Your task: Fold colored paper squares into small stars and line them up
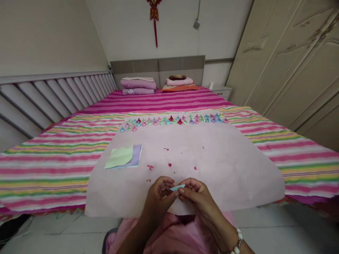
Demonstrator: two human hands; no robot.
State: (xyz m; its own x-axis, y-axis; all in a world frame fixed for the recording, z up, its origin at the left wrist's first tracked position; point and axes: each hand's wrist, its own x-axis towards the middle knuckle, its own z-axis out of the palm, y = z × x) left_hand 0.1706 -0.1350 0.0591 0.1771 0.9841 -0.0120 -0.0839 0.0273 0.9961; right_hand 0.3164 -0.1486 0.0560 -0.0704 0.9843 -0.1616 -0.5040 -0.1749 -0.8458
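Note:
A small piece of folded light-blue paper is held between my two hands, above the near part of a large pale pink sheet. My left hand pinches its left end, fingers curled. On its right end my right hand closes with thumb and fingertips. Small red paper scraps lie on the sheet just beyond my hands. To the left rests a stack of square paper, with a light green sheet over a purple sheet.
Several small folded paper shapes in many colours line the far edge of the sheet. Beneath it is a bed with a striped cover. Folded bedding sits by the headboard. A railing runs along the left, a wardrobe the right.

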